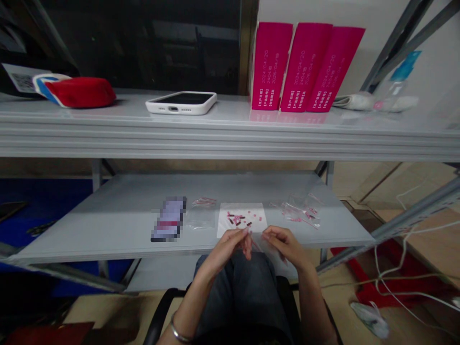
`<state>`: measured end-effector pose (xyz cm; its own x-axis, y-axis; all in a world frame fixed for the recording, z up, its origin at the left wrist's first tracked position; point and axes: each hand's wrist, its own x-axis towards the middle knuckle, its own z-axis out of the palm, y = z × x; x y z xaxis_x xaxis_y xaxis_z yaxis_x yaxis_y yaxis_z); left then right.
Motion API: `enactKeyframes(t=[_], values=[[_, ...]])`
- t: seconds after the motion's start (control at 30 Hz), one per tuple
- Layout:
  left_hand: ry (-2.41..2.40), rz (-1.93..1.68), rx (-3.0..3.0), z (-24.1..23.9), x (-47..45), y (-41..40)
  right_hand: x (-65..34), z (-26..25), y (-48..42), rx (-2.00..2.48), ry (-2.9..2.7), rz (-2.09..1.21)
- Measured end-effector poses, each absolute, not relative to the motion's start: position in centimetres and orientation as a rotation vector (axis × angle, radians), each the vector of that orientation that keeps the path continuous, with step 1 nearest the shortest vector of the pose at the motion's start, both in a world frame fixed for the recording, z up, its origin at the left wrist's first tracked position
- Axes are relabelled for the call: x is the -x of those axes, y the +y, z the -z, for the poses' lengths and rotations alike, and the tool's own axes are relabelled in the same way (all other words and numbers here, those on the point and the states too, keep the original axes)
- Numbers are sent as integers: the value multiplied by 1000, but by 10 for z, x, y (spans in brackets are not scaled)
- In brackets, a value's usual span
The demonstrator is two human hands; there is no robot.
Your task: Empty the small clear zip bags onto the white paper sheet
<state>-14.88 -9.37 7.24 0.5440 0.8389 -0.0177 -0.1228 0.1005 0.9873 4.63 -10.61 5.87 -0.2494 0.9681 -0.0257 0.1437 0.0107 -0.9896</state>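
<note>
So, we can't tell if left hand (pixel 233 242) or right hand (pixel 283 243) fingers clamp anything, but nudging the white sheet (pixel 224 231) could scatter the small pieces (pixel 238 223).

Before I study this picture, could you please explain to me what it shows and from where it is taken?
There is no machine here. A camera worn on a seated person's head looks forward and down. The two bare hands are that person's own: left hand and right hand, close together at the near edge of a grey shelf. On it lie a white paper with small pink and dark pieces, a phone further left, and clear bags on both sides of the paper. What the hands hold is too blurred to tell.
</note>
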Motion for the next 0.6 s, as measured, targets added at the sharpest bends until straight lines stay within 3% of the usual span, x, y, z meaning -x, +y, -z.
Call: enactKeyframes(t=[0.47,0.6], values=[[738,-749,-996,-64,159,-99,-31,-58,-104,1137,-1535,-1271],[736,-755,-1120,-64,162,-98,-25,-58,-102,1180,-1472,-931]])
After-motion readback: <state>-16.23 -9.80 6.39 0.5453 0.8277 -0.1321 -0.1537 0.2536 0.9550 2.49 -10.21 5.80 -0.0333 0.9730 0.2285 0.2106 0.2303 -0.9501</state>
